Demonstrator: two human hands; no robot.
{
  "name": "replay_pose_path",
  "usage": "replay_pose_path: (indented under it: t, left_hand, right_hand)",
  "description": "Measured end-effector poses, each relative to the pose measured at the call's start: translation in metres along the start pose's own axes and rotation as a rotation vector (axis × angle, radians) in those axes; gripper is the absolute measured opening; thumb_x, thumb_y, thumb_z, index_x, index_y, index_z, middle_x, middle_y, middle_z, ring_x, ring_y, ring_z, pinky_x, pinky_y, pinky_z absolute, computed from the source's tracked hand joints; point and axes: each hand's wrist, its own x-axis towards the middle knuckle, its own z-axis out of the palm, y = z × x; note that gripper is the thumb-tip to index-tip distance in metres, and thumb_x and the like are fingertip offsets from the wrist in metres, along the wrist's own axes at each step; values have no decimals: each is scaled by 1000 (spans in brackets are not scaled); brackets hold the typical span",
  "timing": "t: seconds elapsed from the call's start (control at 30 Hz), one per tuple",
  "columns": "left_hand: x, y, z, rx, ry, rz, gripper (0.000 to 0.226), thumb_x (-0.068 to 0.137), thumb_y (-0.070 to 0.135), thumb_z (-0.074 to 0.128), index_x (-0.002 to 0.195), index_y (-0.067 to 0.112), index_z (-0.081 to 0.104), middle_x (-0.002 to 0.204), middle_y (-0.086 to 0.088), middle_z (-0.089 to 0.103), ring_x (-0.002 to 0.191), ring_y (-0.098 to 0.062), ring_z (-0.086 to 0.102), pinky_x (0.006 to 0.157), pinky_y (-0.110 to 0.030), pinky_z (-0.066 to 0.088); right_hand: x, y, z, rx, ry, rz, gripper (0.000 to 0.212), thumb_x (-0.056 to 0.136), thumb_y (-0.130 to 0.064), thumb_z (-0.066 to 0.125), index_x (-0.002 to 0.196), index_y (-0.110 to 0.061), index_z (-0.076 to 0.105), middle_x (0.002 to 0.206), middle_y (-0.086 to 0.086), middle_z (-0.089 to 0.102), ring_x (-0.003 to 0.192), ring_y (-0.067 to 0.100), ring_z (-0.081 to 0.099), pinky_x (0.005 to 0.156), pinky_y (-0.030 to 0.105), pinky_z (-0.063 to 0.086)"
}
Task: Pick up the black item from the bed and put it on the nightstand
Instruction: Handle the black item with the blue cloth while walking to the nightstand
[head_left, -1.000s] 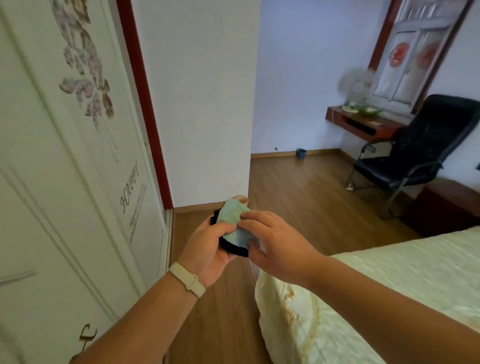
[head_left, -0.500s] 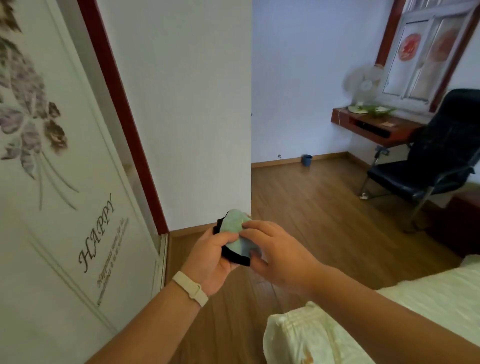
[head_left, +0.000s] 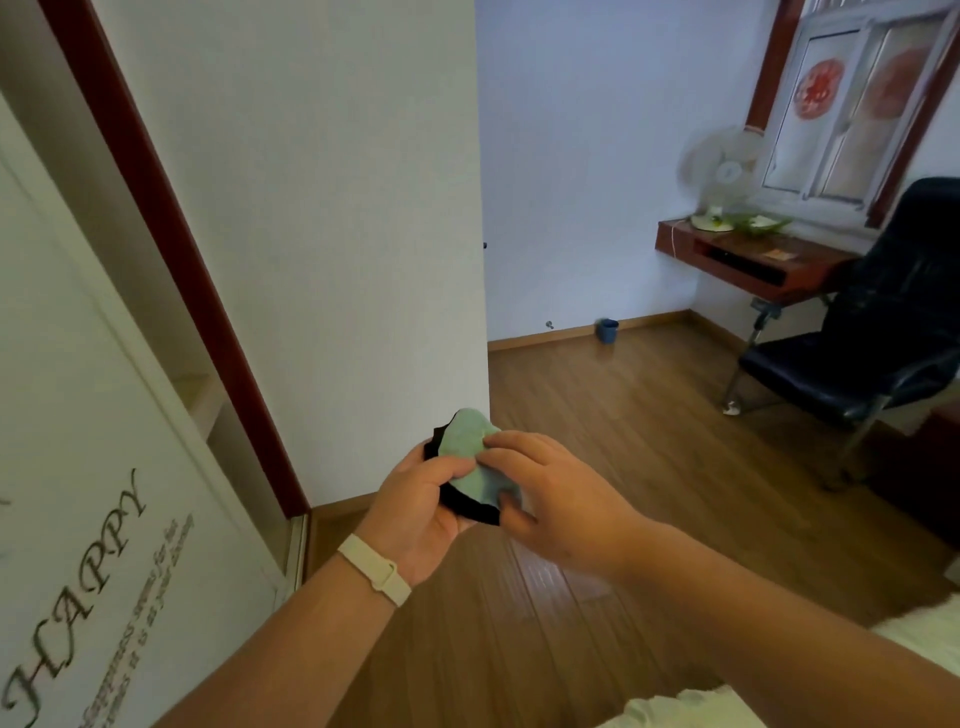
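Black item (head_left: 470, 512) w/ pale green part on top is held mid-air over the floor (head_left: 597, 415), off the bed (head_left: 924, 629). Left hand (head_left: 415, 512) cups it from below, grip closed round it; right hand (head_left: 550, 493) pinches the green side, fingers (head_left: 511, 441) on top, prob. to steady it for carrying. Nightstand not in view; wardrobe door (head_left: 93, 519) at left.

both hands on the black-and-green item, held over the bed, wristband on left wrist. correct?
Not quite. In the head view both the left hand and right hand grip the black-and-green item, but over the wooden floor, not the bed. The wristband is right.
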Motion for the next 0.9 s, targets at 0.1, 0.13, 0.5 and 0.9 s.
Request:
replay_pose_path:
  t: [0.1,0.13,0.5,0.9]
  left_hand:
    - [40,15,-11,-20,-11,-17,41,91,3,54,132,10,56,128,-24,61,114,-41,63,88,-53,56]
    - [55,20,-16,-22,-19,-23,41,91,3,54,130,10,58,127,-24,63,113,-41,64,87,-53,57]
    - [225,117,-75,-51,-81,-101,37,92,-4,48,126,5,59,128,-27,61,118,-42,59,95,-55,51]
    - [362,132,-22,33,-355,-262,33,93,0,49,122,9,63,123,-25,64,112,-41,64,91,-53,55]
  right_hand:
    - [30,19,11,-9,-2,27,47,86,-21,65,130,-18,52,135,1,51,122,18,46,102,27,37]
    - [40,25,16,-11,-4,37,47,86,-22,65,130,-18,52,134,1,51,122,18,46,102,27,37]
    - [203,94,86,-126,-6,203,48,85,-21,62,132,-19,51,136,0,50,126,17,43,103,23,31]
    - [240,187,64,-268,60,466,46,87,-27,58,132,-26,48,137,-5,48,127,14,41,103,34,40]
